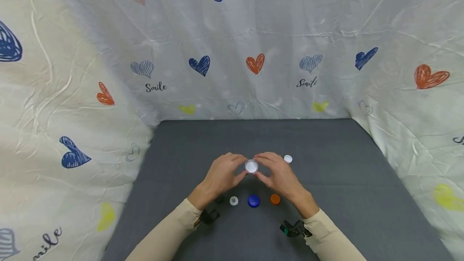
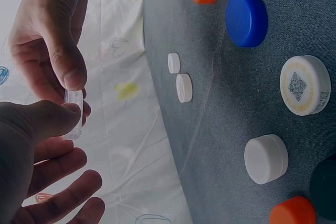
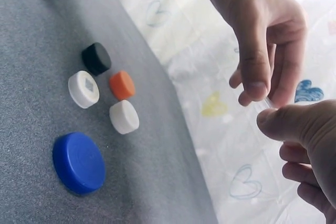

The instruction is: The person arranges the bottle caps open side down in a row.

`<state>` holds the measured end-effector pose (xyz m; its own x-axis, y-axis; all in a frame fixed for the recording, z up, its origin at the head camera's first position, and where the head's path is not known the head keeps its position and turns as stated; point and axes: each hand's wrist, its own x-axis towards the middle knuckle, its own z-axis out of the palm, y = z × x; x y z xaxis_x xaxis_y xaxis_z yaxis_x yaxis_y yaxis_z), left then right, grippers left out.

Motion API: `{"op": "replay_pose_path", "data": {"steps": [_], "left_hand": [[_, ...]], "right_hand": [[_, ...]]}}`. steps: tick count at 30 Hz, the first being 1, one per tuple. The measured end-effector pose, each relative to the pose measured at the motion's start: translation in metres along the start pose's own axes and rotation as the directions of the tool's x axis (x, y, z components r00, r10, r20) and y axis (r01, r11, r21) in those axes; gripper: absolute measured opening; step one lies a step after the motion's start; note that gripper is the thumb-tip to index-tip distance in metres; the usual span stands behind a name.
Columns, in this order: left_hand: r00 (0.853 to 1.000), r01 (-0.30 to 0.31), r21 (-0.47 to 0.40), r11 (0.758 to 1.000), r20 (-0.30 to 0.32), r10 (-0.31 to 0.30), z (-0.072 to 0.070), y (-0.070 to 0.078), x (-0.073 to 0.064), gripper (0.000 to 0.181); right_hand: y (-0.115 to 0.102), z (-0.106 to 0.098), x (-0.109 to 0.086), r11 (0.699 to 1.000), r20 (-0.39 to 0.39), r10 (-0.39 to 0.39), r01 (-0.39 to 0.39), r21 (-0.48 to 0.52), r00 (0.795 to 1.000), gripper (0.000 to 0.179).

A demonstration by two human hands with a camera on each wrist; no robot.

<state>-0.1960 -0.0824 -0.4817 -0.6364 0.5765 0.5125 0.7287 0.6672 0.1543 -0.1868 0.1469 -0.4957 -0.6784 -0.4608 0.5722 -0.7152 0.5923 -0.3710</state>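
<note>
Both hands meet above the grey table and pinch one round, translucent cap (image 1: 251, 166) between them. My left hand (image 1: 224, 172) grips its left edge with thumb and fingertips. On the opposite edge, the thumb and fingers of my right hand (image 1: 277, 172) hold it too. Seen edge-on in the left wrist view, the translucent cap (image 2: 74, 114) has a ribbed side and is clear of the table. In the right wrist view the fingers mostly hide it. Below the hands lie a white cap with a printed code (image 1: 233, 201), a blue cap (image 1: 253, 201) and an orange cap (image 1: 275, 199).
A white cap (image 1: 288, 159) lies beyond the right hand. The left wrist view shows more caps: a plain white cap (image 2: 266, 158), a second orange cap (image 2: 292, 212) and a dark cap (image 2: 324, 187). A cloth printed with hearts (image 1: 253, 63) hangs behind the table (image 1: 344, 164).
</note>
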Motion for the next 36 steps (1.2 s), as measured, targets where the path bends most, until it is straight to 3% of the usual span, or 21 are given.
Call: {"op": "replay_pose_path", "data": {"steps": [12, 22, 30, 36], "left_hand": [[0.997, -0.054, 0.031, 0.998, -0.044, 0.055, -0.005, 0.0, -0.006, 0.043], [0.97, -0.182, 0.024, 0.983, -0.156, 0.184, -0.004, 0.003, -0.005, 0.033], [0.961, -0.21, 0.052, 0.976, -0.175, 0.215, -0.002, 0.002, -0.007, 0.026], [0.964, -0.192, -0.007, 0.981, -0.188, 0.187, 0.001, 0.0, -0.007, 0.022]], "right_hand": [[-0.001, -0.009, -0.003, 0.996, 0.004, 0.065, -0.065, 0.058, 0.998, 0.04], [-0.006, -0.014, -0.005, 0.989, 0.031, 0.096, -0.099, 0.11, 0.995, 0.037], [-0.008, -0.016, -0.008, 0.98, 0.086, 0.134, -0.145, 0.139, 0.987, 0.035], [-0.008, -0.017, -0.008, 0.978, 0.072, 0.145, -0.154, 0.139, 0.987, 0.033]]}}
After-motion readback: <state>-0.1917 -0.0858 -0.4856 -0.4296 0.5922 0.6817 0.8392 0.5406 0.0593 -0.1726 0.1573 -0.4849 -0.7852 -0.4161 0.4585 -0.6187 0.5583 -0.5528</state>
